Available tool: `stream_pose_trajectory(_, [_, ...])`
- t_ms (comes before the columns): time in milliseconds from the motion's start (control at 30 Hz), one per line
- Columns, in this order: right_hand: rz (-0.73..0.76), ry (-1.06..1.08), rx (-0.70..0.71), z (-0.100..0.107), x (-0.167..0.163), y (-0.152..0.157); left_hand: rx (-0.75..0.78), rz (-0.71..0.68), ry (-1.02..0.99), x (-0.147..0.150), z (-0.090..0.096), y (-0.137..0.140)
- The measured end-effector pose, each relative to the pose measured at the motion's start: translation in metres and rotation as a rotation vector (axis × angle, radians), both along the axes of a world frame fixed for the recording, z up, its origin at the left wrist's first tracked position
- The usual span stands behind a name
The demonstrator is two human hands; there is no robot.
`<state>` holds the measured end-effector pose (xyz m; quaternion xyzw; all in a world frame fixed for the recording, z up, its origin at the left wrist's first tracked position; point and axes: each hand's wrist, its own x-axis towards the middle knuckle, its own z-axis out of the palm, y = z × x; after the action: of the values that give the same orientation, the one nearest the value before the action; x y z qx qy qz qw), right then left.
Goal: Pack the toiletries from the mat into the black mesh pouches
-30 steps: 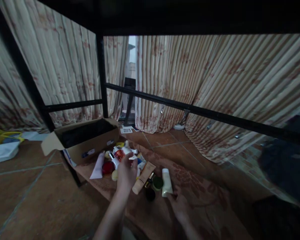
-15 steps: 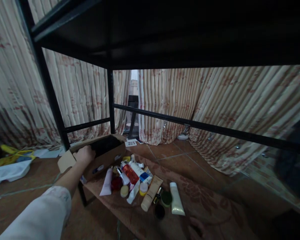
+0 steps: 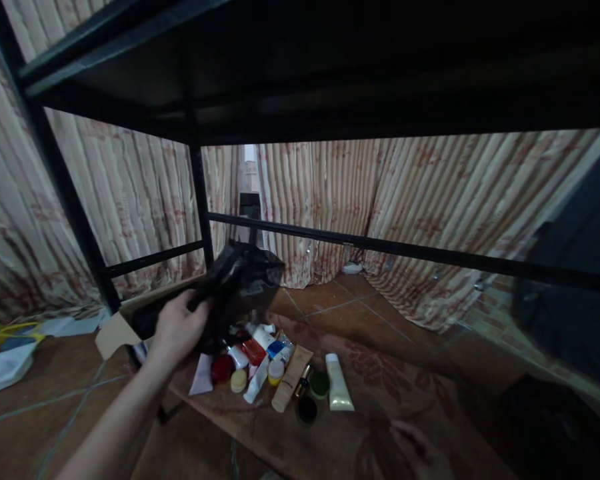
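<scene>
My left hand (image 3: 180,327) grips a dark, thin, see-through plastic bag (image 3: 245,273), closed around its left end. The bag hangs in the air beside the cardboard box (image 3: 115,337) and hides part of it. Under the bag lies a pile of cosmetics: a pink tube (image 3: 201,375), a red bottle (image 3: 253,351), a beige tube (image 3: 293,380) and several small jars. A cream tube (image 3: 339,383) lies at the pile's right. Low at the right, my dim right hand (image 3: 415,448) rests over the cloth with its fingers apart and nothing visible in them.
A brown patterned cloth (image 3: 380,393) covers the low shelf under the cosmetics. Black metal bars (image 3: 330,236) and a dark upper shelf (image 3: 355,80) frame the space. Striped curtains (image 3: 325,180) hang behind. A white foam tray (image 3: 5,367) sits on the floor at left.
My left hand has come out of the box and moved right, bringing the dark plastic bag up over the cosmetics. More of my right hand shows. The view has shifted slightly right.
</scene>
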<state>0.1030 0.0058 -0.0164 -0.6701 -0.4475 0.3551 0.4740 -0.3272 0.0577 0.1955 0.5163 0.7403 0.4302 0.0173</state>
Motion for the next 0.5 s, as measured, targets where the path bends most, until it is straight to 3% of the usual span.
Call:
stream_pose_trajectory(133, [-0.051, -0.002, 0.277, 0.043, -0.023, 0.002, -0.086, -0.482, -0.358, 0.131, -0.060, 0.003])
stream_pose_trajectory(267, [-0.050, -0.037, 0.451, 0.074, -0.023, 0.010, -0.211, -0.696, -0.506, 0.244, -0.109, 0.009])
stream_pose_trajectory(367, [-0.033, -0.064, 0.411, 0.069, -0.006, 0.015, -0.227, -0.791, -0.544, 0.297, -0.125, 0.012])
stream_pose_trajectory(500, [-0.093, 0.025, 0.227, 0.049, 0.016, 0.017, -0.214, -0.871, -0.579, 0.335, -0.138, 0.013])
